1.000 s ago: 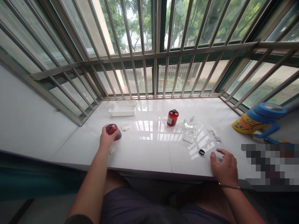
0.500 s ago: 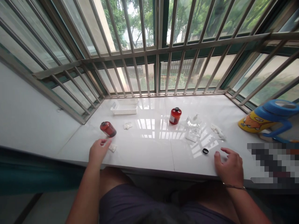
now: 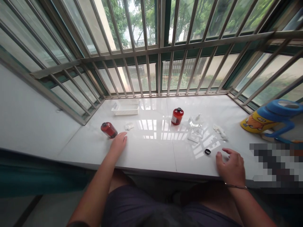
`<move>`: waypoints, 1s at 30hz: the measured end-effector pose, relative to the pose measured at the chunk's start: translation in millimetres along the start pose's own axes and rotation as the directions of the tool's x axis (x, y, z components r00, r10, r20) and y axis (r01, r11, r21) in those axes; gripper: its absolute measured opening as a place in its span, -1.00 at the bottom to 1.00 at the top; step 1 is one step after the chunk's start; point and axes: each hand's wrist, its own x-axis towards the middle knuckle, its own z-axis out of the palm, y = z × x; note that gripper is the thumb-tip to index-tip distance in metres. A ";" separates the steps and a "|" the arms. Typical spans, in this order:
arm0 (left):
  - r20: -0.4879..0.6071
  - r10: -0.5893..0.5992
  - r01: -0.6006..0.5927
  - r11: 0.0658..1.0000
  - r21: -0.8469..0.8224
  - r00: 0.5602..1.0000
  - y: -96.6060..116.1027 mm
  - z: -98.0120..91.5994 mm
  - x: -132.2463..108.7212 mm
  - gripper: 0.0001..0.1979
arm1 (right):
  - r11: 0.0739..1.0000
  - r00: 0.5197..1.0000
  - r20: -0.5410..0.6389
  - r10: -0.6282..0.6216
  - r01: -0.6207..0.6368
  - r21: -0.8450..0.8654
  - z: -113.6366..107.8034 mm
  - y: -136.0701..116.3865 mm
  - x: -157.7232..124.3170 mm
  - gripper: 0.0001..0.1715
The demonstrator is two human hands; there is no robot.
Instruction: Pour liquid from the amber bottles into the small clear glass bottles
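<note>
My left hand [image 3: 119, 143] is over the white counter [image 3: 151, 154], just right of a tilted dark red bottle [image 3: 109, 130] with a black top. Its fingers are bunched together and turned down, so whatever they hold is hidden. Beyond the fingertips lies a crumpled white wad [image 3: 129, 126]. My right hand [image 3: 231, 165] rests near the counter's front edge, thumb and fingers apart, holding nothing. Left of it, not touching, lies a black ring-shaped cap [image 3: 207, 152].
A second red bottle [image 3: 177, 116] stands upright mid-counter. Right of it are a clear plastic pack [image 3: 196, 133], a pump head [image 3: 199, 117] and a crumpled white strip [image 3: 220, 132]. A white basket [image 3: 125, 112] sits at the back left, a blue-yellow flask [image 3: 267, 118] at the right.
My left hand has moved right and slightly away from me, its fingers now turned down. The small white piece beside it earlier is no longer visible. My right hand has hardly moved.
</note>
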 end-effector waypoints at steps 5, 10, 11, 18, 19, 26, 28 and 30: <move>0.014 0.016 -0.015 0.999 -0.040 1.000 8.4 24.2 59.8 -0.67 | 1.000 0.999 0.026 0.023 -0.023 -0.005 -0.7 -0.9 0.2 -0.54; 0.040 0.026 -0.026 1.000 -0.013 0.999 16.4 41.1 71.5 -0.67 | 1.000 1.000 0.017 0.014 -0.014 0.004 -0.9 -3.0 0.5 -0.62; 0.052 0.049 -0.048 0.999 -0.007 0.997 20.1 45.8 68.3 -0.66 | 1.000 1.000 0.017 0.009 -0.009 0.003 -0.9 -3.1 0.6 -0.63; 0.209 0.262 -0.282 0.957 0.069 0.942 61.7 81.2 24.2 -0.57 | 1.000 1.000 0.029 -0.007 0.008 -0.015 -1.4 -1.3 0.2 -0.67; 0.239 0.292 -0.319 0.944 0.082 0.926 69.1 84.9 17.2 -0.56 | 1.000 1.000 0.029 -0.010 0.011 -0.018 -1.4 -1.1 0.1 -0.67; 0.341 0.338 -0.423 0.880 0.217 0.877 104.7 95.4 -9.2 -0.58 | 0.999 0.999 0.029 -0.024 0.025 -0.021 -2.0 -2.1 0.4 -0.72; 0.319 0.280 -0.374 0.882 0.287 0.906 101.3 92.4 -1.7 -0.58 | 0.999 0.999 0.027 -0.023 0.024 -0.023 -2.1 -2.5 0.5 -0.72; 0.274 0.200 -0.293 0.885 0.361 0.941 91.9 86.5 12.8 -0.55 | 1.000 0.999 0.030 -0.020 0.021 -0.023 -2.2 -2.9 0.5 -0.73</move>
